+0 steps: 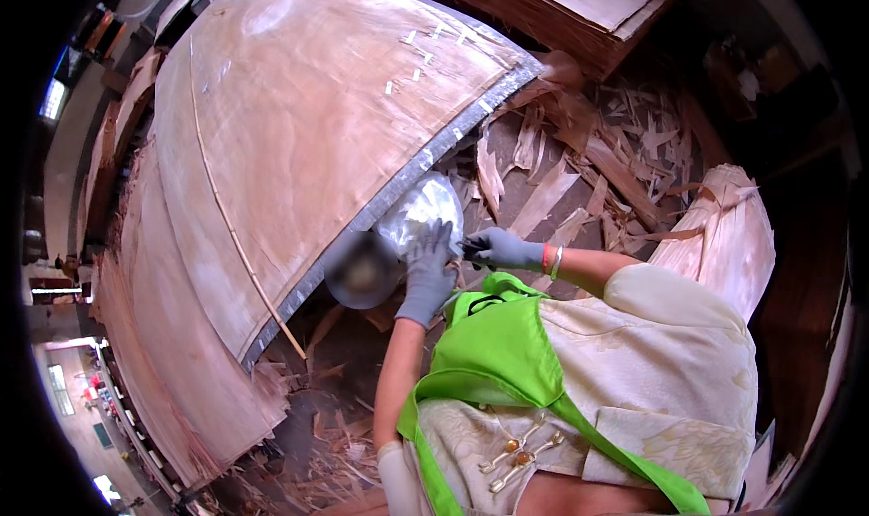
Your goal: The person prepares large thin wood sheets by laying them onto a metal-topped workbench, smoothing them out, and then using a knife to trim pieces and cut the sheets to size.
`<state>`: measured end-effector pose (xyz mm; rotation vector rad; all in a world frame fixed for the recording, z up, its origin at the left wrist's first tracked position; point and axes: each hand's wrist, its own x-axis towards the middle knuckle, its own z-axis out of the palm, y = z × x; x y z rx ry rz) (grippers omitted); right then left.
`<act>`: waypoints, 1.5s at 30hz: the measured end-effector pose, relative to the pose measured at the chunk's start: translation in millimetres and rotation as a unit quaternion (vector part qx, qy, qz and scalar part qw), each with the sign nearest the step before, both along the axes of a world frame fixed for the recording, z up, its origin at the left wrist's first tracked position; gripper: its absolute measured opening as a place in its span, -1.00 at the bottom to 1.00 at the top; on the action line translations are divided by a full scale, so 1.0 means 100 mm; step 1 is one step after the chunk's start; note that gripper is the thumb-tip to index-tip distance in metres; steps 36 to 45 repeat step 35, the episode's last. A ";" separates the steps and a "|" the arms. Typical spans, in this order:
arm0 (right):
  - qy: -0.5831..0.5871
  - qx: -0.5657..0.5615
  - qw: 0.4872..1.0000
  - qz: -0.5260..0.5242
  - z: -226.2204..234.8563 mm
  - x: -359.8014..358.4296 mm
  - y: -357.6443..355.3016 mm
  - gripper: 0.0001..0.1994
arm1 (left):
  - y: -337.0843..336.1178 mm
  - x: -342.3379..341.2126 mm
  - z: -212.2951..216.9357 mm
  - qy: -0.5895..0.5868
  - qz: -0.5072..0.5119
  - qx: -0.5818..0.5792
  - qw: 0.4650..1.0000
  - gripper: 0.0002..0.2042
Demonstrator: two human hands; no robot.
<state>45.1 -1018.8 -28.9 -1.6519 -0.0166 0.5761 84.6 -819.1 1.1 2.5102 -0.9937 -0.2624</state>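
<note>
My left hand (430,276), in a grey glove, lies with its fingers stretched out over the lower part of a shiny, silvery-white rounded thing (421,204), which looks like plastic film or a wrapped roll. Just to the right, my gloved right hand (507,248) is closed around a small dark tool (472,246); its kind is too small to tell. The tool's tip is close to the shiny thing's lower right edge and my left fingers. Left of my left hand sits a round grey thing (362,272) with a pale middle, blurred.
A big wood veneer sheet (317,109) with a grey edge and small white tape strips fills the upper left. A thin stick (226,208) lies across it. Veneer scraps (561,190) litter the floor. A veneer stack (579,18) stands at the back, a veneer bundle (724,235) at right.
</note>
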 end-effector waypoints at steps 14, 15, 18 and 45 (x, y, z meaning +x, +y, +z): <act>0.000 0.185 0.898 -0.400 -0.99 1.99 -1.24 -0.72 | 0.67 -0.98 -0.16 0.169 0.193 -0.004 0.967 -0.42; -0.032 0.127 0.912 -0.388 -1.03 1.93 -1.29 -0.76 | 0.81 -1.11 -0.17 0.195 0.201 0.004 0.960 -0.44; -0.023 0.004 0.936 -0.351 -1.02 1.74 -1.66 -0.85 | 1.19 -1.44 -0.22 0.232 0.297 0.041 0.925 -0.49; -0.151 -0.393 0.880 -0.219 -0.35 1.97 -1.03 -0.75 | 3.43 -0.53 -0.35 -0.088 0.644 0.130 0.749 -0.21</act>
